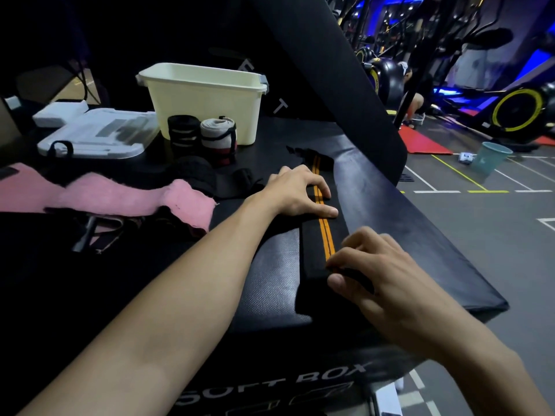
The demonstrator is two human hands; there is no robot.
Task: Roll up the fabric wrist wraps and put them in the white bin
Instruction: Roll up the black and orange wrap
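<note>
A black wrist wrap with two orange stripes lies stretched out flat along the right side of the black soft box. My left hand presses flat on its middle, fingers spread. My right hand pinches the wrap's near end between thumb and fingers. The white bin stands at the back of the box top. In front of it stand two rolled wraps, a black one and a white-and-red one. A pink wrap lies unrolled at the left, beside loose black wraps.
A clear plastic lid and a white block lie at the back left. A black padded upright rises behind the box. The box edge drops to the gym floor on the right, where a teal bucket, a red mat and a crouching person are.
</note>
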